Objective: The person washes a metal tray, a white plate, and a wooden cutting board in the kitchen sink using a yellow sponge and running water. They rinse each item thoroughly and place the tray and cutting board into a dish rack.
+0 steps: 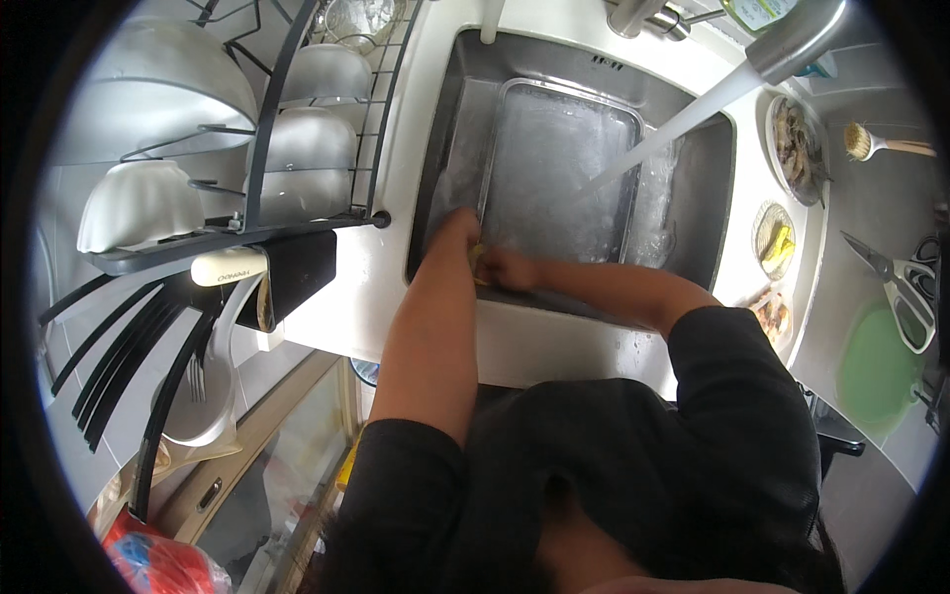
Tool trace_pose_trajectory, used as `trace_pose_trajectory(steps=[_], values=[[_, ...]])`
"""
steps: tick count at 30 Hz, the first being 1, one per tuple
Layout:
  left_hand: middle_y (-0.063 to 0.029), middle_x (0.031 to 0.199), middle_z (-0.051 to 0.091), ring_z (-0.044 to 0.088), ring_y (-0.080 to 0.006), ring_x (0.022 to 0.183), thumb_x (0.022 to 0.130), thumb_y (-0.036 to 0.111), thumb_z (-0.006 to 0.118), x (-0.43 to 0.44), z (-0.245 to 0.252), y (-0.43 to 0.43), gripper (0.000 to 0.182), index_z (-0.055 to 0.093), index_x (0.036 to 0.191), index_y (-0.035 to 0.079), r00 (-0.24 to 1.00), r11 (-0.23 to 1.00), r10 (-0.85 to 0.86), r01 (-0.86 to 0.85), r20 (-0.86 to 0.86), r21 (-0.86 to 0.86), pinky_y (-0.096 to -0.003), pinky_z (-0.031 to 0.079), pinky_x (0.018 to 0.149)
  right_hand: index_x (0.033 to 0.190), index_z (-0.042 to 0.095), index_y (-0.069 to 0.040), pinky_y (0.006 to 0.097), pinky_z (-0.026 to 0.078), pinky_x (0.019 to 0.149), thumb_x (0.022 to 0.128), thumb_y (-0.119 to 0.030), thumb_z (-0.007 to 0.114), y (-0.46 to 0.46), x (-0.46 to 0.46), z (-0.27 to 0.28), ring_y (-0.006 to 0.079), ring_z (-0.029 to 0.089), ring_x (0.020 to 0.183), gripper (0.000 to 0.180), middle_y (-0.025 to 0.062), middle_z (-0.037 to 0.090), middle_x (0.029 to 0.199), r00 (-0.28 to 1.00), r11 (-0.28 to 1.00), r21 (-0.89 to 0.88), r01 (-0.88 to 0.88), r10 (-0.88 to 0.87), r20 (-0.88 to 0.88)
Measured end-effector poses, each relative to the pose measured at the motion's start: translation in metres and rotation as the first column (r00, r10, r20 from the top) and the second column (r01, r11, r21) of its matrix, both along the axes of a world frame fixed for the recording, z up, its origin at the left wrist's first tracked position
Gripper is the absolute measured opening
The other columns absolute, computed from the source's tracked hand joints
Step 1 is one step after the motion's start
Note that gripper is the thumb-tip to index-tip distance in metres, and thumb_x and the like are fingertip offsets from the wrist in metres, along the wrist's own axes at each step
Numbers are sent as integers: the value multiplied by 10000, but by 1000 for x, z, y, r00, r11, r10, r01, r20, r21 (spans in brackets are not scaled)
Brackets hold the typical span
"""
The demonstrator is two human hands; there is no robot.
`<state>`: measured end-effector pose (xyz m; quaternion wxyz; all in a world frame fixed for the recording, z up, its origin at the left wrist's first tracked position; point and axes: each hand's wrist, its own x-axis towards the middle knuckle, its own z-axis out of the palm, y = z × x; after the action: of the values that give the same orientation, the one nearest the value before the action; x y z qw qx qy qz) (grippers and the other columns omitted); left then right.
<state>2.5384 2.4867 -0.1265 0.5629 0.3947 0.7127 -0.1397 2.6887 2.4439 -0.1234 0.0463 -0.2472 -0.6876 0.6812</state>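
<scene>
Both hands are low inside a stainless steel sink (690, 193), by its near left corner. My right hand (508, 269) is curled around part of a small yellow thing (476, 256), too covered to name. My left hand (462, 225) is just beyond it, at the near left corner of a rectangular metal tray (564, 163) in the sink; its fingers are largely hidden behind the wrist. Water streams (668, 126) from the metal faucet (798, 41) at the upper right into the tray, where the surface looks wet and hazy.
A dish rack (260, 148) with white bowls (308, 141) stands left, black-handled utensils below it. Along the right counter are a plate of shrimp (794, 148), a small dish (764, 223) with a yellow piece, and another food container (773, 315). Scissors (909, 297) and a brush (865, 141) lie farther right.
</scene>
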Motion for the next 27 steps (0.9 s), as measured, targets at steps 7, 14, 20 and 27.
trace_pose_trajectory(steps=[7,14,20,27], values=[[-213,1307,373,429,-314,1151,780,713,265,-11,-23,4,899,287,1311,-13,633,660,749,-684,197,-310,-423,381,899,818,483,-34,384,426,671,814,-171,528,37,-39,-40,292,535,707,144,138,529,731,694,708,186,681,-706,141],[-182,1159,525,535,-301,1037,796,284,569,8,-10,-3,441,526,1147,20,992,981,49,-26,-114,194,-372,422,872,811,462,-13,430,411,654,808,-180,530,204,-78,-21,351,544,727,180,174,539,752,166,177,577,797,-983,73],[-188,1161,513,495,-309,1094,830,75,487,0,29,13,285,559,1104,45,989,991,-10,30,-149,127,-398,425,887,832,512,-15,440,408,708,826,-183,488,136,-99,-25,362,532,813,170,202,552,816,269,262,496,828,-961,58],[-189,1013,575,608,-341,845,731,56,603,4,-28,1,367,542,1092,43,985,984,-29,58,-173,167,-412,526,655,901,493,9,423,407,732,873,-219,465,197,-75,-18,371,521,809,231,218,532,845,180,177,344,922,-983,24]])
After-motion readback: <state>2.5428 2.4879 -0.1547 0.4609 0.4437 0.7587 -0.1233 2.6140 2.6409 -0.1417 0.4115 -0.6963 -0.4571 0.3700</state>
